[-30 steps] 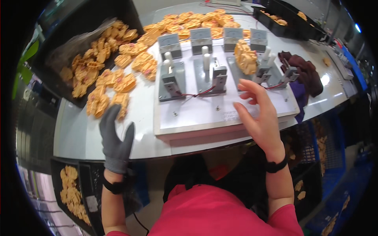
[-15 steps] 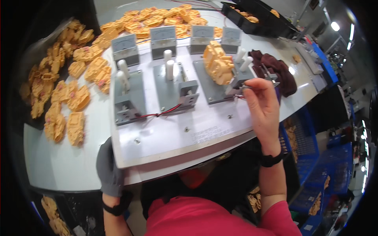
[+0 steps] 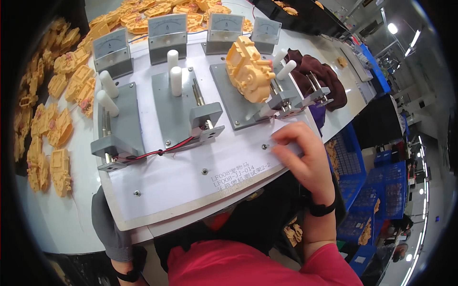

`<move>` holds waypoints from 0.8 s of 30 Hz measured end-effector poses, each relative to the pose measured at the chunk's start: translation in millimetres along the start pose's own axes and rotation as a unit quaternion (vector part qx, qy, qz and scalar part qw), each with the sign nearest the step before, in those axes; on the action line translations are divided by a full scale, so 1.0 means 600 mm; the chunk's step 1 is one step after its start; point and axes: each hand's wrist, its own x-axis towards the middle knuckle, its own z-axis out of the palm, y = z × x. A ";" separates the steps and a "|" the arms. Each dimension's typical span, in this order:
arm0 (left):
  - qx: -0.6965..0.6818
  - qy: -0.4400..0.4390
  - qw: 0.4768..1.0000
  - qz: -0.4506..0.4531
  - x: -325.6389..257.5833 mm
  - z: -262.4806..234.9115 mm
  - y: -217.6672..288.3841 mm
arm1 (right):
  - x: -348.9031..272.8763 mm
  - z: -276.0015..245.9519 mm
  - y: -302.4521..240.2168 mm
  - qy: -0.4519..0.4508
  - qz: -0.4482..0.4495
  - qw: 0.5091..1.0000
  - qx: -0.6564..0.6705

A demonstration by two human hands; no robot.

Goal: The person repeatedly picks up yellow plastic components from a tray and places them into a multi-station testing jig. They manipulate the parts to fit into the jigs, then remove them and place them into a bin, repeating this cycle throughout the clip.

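Observation:
A white test board [image 3: 167, 200] carries several grey fixture plates, each with white posts and metal pins. On the third plate [image 3: 234, 114] from the left an orange-yellow plastic gearbox housing [image 3: 248, 74] stands tilted, its lower right side against the pin block [image 3: 281, 102]. Just in front of that plate hovers my bare right hand [image 3: 305, 157], thumb and forefinger apart, with nothing visible between them. Close to the thumb tip is a small toggle switch [image 3: 265, 147]. My left hand [image 3: 109, 221], in a grey glove, is at the board's near left corner; the board hides its fingers.
Analog meters [image 3: 168, 35] line the board's back edge. Many similar housings [image 3: 59, 167] lie on the table to the left and behind. A dark brown cloth [image 3: 322, 78] lies right of the fixtures. Blue crates [image 3: 350, 157] stand at lower right, a black bin [image 3: 296, 16] at back.
My right hand has let go of the pin block beside the housing and come down toward the toggle switch. The pin block has stayed against the housing. The whole view has shifted.

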 end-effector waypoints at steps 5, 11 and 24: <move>0.011 -0.004 1.000 -0.005 -0.005 -0.006 -0.010 | 0.012 0.000 0.001 -0.037 -0.016 0.999 -0.028; 0.031 0.008 0.999 0.007 -0.007 -0.003 -0.019 | 0.010 0.003 0.004 -0.043 -0.016 0.998 -0.039; 0.045 0.002 0.999 0.031 0.003 -0.001 -0.006 | 0.010 0.019 0.007 0.016 -0.042 0.999 -0.022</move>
